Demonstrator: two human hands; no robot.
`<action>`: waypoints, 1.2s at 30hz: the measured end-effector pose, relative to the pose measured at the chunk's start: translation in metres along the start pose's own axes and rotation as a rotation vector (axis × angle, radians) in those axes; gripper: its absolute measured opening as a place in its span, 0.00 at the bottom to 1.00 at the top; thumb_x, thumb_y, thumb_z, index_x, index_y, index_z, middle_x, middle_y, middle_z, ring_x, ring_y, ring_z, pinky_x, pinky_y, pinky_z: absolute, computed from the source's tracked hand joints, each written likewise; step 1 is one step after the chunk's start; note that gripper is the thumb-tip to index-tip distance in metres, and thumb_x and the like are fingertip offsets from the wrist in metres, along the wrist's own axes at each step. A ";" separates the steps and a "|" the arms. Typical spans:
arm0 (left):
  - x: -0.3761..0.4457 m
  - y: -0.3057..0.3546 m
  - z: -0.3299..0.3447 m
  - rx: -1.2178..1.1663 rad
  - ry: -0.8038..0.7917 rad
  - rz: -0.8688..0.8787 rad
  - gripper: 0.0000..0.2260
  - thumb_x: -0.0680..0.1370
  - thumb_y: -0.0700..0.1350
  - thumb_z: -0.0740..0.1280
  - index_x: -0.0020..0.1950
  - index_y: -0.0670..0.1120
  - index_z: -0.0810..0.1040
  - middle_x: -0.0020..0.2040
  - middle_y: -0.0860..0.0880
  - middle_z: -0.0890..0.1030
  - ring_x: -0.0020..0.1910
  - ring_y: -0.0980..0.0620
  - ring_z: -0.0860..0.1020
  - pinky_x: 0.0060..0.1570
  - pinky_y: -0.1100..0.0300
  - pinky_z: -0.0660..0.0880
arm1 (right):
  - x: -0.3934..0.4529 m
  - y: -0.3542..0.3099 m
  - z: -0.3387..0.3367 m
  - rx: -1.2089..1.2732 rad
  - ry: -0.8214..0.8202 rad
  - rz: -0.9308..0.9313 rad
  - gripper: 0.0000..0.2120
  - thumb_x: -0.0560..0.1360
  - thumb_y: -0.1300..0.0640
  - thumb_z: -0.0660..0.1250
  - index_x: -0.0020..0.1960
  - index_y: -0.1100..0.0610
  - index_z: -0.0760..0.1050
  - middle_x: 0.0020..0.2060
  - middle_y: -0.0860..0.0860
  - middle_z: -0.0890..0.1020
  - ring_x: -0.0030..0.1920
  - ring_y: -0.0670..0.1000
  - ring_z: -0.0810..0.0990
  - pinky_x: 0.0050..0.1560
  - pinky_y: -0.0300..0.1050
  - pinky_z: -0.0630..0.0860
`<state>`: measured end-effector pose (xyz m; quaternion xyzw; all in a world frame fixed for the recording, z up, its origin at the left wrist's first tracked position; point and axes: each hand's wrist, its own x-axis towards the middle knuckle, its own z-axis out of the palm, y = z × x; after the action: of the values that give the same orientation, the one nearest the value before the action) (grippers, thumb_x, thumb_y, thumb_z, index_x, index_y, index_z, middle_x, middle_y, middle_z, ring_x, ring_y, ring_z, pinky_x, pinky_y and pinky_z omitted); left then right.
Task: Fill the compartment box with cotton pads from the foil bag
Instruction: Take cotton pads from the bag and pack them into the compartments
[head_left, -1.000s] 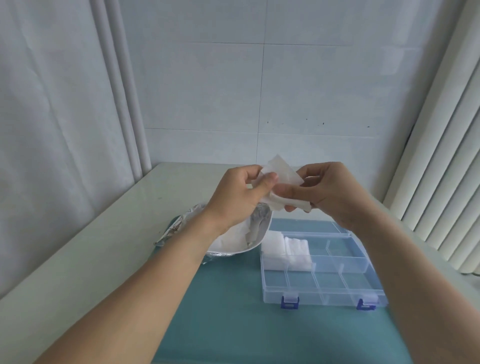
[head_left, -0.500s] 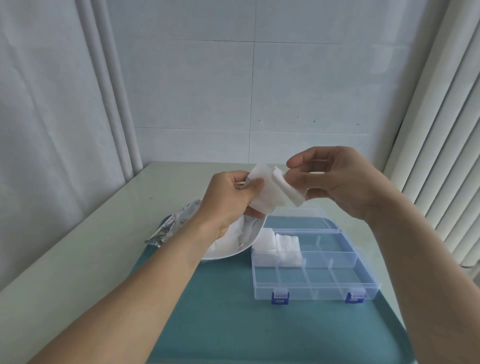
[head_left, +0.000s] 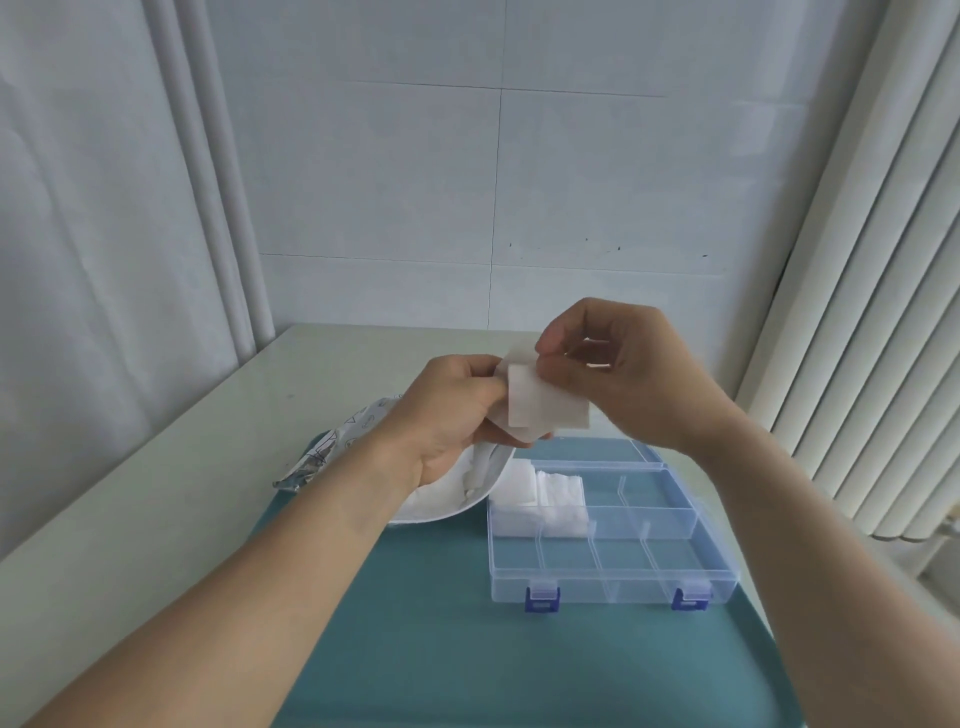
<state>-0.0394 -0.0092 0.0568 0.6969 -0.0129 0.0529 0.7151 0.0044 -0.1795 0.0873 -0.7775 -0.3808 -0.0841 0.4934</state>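
Note:
Both hands are raised above the table with white square cotton pads (head_left: 545, 402) between them. My left hand (head_left: 457, 410) grips the stack from the left. My right hand (head_left: 618, 374) pinches the pads' upper right corner with thumb and fingers. Below them lies the clear compartment box (head_left: 613, 577) with blue latches, open; its two back-left compartments hold white cotton pads (head_left: 540, 496), the other compartments look bare. The foil bag (head_left: 337, 447) lies left of the box, partly hidden behind my left forearm.
A white bowl (head_left: 467, 506) with more white pads sits between bag and box. Everything rests on a teal mat (head_left: 441, 649) on a pale table. A tiled wall stands behind, a curtain at left, vertical blinds at right.
The hands have come together again: the pad my right hand had pulled apart now lies over the stack in my left hand. The view has tilted slightly.

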 end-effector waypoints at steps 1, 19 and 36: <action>0.000 0.000 0.000 -0.014 -0.012 -0.015 0.06 0.80 0.36 0.65 0.51 0.37 0.82 0.44 0.38 0.84 0.38 0.42 0.84 0.32 0.59 0.79 | 0.001 0.003 0.005 -0.108 0.042 -0.004 0.10 0.76 0.63 0.72 0.42 0.49 0.78 0.39 0.42 0.82 0.39 0.46 0.81 0.39 0.40 0.77; 0.004 0.009 -0.013 -0.222 0.065 -0.175 0.10 0.82 0.40 0.62 0.56 0.37 0.80 0.44 0.42 0.82 0.37 0.47 0.82 0.40 0.53 0.83 | -0.001 0.008 0.005 -0.328 -0.053 -0.050 0.07 0.72 0.49 0.76 0.41 0.44 0.77 0.37 0.38 0.77 0.36 0.34 0.72 0.40 0.26 0.66; -0.005 0.014 -0.004 0.078 -0.088 -0.058 0.08 0.81 0.40 0.66 0.49 0.38 0.84 0.40 0.42 0.83 0.36 0.48 0.82 0.34 0.57 0.81 | -0.002 -0.006 -0.006 -0.206 -0.087 -0.036 0.09 0.63 0.57 0.83 0.40 0.52 0.84 0.34 0.45 0.84 0.32 0.42 0.78 0.36 0.31 0.72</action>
<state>-0.0463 -0.0057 0.0704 0.7261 -0.0222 0.0020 0.6872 0.0002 -0.1840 0.0930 -0.8200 -0.4053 -0.0977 0.3921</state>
